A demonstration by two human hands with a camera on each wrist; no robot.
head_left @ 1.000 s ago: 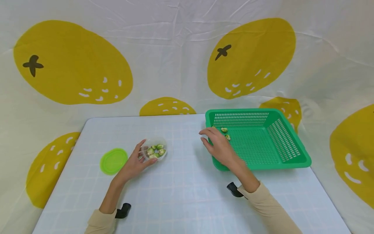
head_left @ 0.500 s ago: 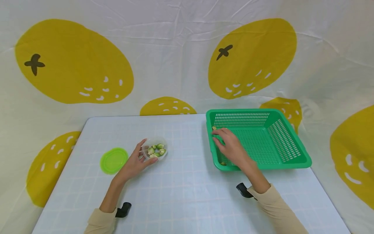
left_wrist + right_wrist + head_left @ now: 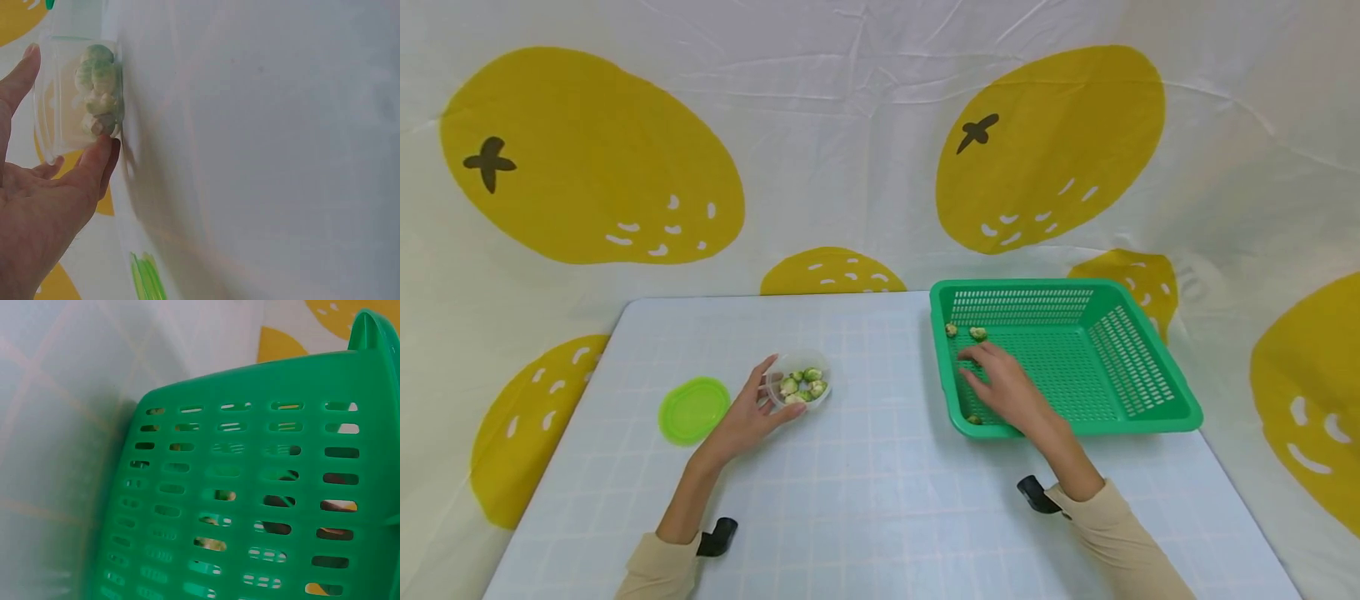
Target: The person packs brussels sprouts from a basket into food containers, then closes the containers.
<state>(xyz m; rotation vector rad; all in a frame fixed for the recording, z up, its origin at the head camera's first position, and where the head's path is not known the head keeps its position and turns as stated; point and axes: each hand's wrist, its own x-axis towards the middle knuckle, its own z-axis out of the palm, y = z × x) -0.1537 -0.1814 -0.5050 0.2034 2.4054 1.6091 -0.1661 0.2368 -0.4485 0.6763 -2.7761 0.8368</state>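
Note:
In the head view my left hand (image 3: 748,422) holds a small clear plastic tub (image 3: 778,367), thumb on its near side and fingers round its left side. Several Brussels sprouts (image 3: 814,389) lie inside; the left wrist view shows these sprouts (image 3: 100,78) low in the tub, near the tabletop. My right hand (image 3: 1009,390) is inside a green slotted basket (image 3: 1172,400), bent fingers and thumb apart, no sprout visible between them. Beyond it are two sprouts (image 3: 977,333), and another sprout (image 3: 973,419) lies at the near left corner. The basket wall (image 3: 250,444) mostly hides this hand in the right wrist view.
A lime-green round lid (image 3: 694,411) lies on the table left of the tub. The checked pale tablecloth (image 3: 865,483) spans between tub and basket. Behind the table hangs a white sheet (image 3: 820,167) with large yellow fruit prints.
My right hand has moved from over the basket's left rim rightward and down into the basket, uncovering sprouts at the left side. The left hand and tub have stayed put.

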